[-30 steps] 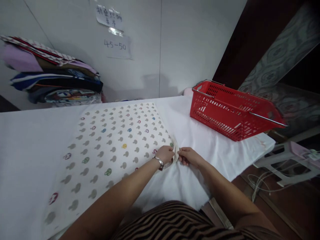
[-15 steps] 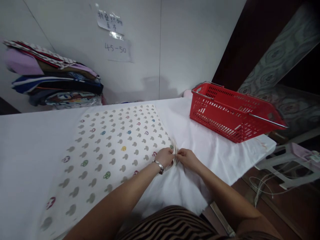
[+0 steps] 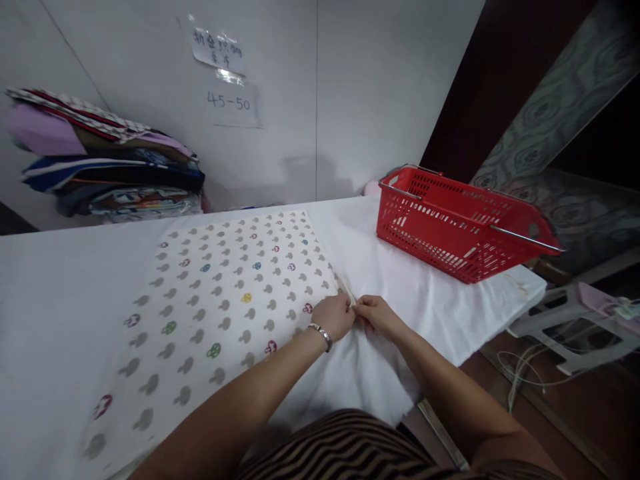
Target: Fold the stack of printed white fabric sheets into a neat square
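1. Corner in hand: from my remote seat I see a flat, four-sided white fabric sheet printed with grey and a few coloured mushrooms, spread on the white-draped table, lying left of the hands and stretching away beyond them
2. The left hand, wearing a silvery bracelet, is the nearer to the sheet's middle; it lies over the near right corner, fingers curled and gripping the edge
3. The right hand sits just outside that corner, thumb and forefinger pinched on the same edge beside the left fingertips; how many layers they hold I cannot tell
4. From the pinched corner one edge runs forward and slightly left; the other appears to run back left, hidden by the left forearm
5. Through my wide view the sheet looks squarish, so I cannot tell its long axis for certain
6. A red perforated plastic basket with metal handles stands on the table's right side, well apart from both hands
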`<state>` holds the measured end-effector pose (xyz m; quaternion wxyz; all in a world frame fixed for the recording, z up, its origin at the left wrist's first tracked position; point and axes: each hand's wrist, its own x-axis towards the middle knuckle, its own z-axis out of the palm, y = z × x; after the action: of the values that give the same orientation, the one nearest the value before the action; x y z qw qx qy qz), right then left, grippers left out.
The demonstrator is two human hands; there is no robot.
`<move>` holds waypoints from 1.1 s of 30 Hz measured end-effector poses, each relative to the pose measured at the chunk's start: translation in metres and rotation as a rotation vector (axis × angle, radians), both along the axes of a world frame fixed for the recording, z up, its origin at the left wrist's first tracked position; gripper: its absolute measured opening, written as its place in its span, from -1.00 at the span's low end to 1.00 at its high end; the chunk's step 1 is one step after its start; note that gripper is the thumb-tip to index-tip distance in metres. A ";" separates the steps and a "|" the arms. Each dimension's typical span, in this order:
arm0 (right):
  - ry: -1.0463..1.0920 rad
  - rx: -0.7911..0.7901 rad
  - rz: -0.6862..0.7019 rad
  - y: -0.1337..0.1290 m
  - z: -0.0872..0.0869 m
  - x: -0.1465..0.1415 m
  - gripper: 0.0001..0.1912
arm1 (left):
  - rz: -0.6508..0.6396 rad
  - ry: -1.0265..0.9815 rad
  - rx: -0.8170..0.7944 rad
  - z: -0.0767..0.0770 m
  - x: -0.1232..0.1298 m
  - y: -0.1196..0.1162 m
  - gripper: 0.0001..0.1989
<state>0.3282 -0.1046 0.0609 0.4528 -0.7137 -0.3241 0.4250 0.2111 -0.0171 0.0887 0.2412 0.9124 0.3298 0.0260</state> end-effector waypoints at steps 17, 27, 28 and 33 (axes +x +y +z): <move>-0.143 0.008 -0.054 0.002 -0.002 0.014 -0.89 | 0.040 -0.063 -0.100 -0.023 0.001 0.004 -0.83; -0.272 -0.068 -0.013 0.004 -0.006 0.011 -0.84 | 0.046 -0.067 -0.113 -0.023 0.001 0.002 -0.84; -0.269 -0.074 -0.005 0.004 -0.007 0.011 -0.85 | 0.045 -0.059 -0.118 -0.022 0.001 0.002 -0.84; -0.179 -0.066 -0.001 0.003 -0.005 0.011 -0.85 | 0.046 -0.047 -0.118 -0.018 0.001 -0.002 -0.85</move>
<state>0.3395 -0.1012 0.0562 0.3984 -0.7636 -0.3487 0.3697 0.2119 -0.0190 0.0711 0.3015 0.8878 0.3460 0.0335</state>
